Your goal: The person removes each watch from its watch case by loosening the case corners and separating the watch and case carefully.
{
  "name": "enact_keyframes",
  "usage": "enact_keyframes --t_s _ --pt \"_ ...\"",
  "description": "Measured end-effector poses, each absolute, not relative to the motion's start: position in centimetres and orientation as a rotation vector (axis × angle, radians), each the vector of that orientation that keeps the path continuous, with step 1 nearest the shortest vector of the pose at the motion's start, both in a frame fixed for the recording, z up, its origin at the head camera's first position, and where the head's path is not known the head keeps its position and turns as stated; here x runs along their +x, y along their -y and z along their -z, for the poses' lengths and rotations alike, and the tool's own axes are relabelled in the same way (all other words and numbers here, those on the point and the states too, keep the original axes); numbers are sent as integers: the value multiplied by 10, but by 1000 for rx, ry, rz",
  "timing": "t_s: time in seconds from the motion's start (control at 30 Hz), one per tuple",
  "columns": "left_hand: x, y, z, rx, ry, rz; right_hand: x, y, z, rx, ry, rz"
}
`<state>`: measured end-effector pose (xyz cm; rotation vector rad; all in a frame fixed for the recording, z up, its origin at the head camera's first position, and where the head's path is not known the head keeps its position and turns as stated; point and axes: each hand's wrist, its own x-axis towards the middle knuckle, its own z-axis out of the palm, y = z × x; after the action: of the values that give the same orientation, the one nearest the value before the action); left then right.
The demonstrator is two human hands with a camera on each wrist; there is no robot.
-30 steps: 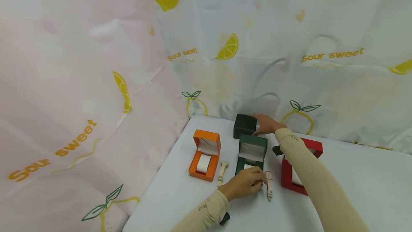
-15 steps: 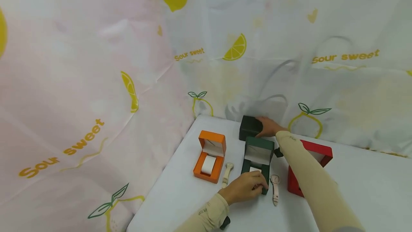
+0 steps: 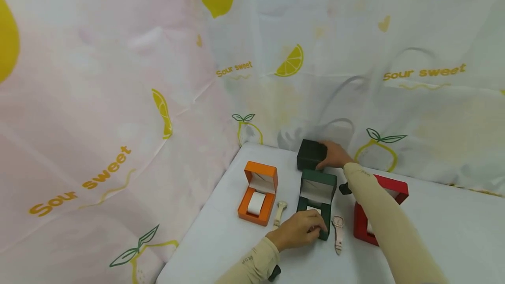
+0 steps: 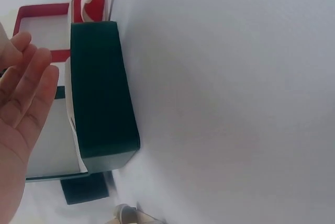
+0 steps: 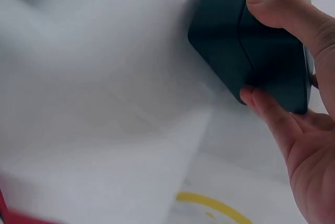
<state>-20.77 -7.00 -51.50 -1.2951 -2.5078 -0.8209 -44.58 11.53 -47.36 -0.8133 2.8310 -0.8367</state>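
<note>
At the back of the table my right hand (image 3: pixel 334 154) grips a closed dark box (image 3: pixel 311 154) by its right side. The right wrist view shows my thumb pressed on one face of this dark box (image 5: pixel 267 41), fingers on the opposite side; a seam runs around it. Whether it is raised off the table I cannot tell. My left hand (image 3: pixel 300 229), fingers loosely bent and holding nothing, is over the front of a green watch box (image 3: pixel 318 179) with its lid up. That box's cushion is partly hidden. In the left wrist view, the relaxed fingers (image 4: pixel 39 96) are beside the green box (image 4: pixel 102 93).
An orange watch box (image 3: pixel 247 214), lid up with a white cushion, stands at left. A cream watch (image 3: pixel 279 214) and a pink watch (image 3: pixel 338 231) lie either side of the green box. My right forearm crosses an open red box (image 3: pixel 396 187). A printed curtain (image 3: pixel 335 91) borders the table.
The dark box has shifted slightly to the right with my right hand on it. My left hand has stayed by the green box's front. The head view has turned slightly left.
</note>
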Motion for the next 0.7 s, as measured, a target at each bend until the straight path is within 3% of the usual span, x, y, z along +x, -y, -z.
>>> enact_keyframes --t_s 0.2,0.4,0.7 --pt "-209 63 510 -1295 2540 825 -430 -147 420 -772 -2839 916" --pt "-210 49 510 -1311 2539 797 -405 -210 374 -643 -2933 894" --pt "-216 29 502 -1351 2503 797 -332 -316 342 -479 -3045 798"
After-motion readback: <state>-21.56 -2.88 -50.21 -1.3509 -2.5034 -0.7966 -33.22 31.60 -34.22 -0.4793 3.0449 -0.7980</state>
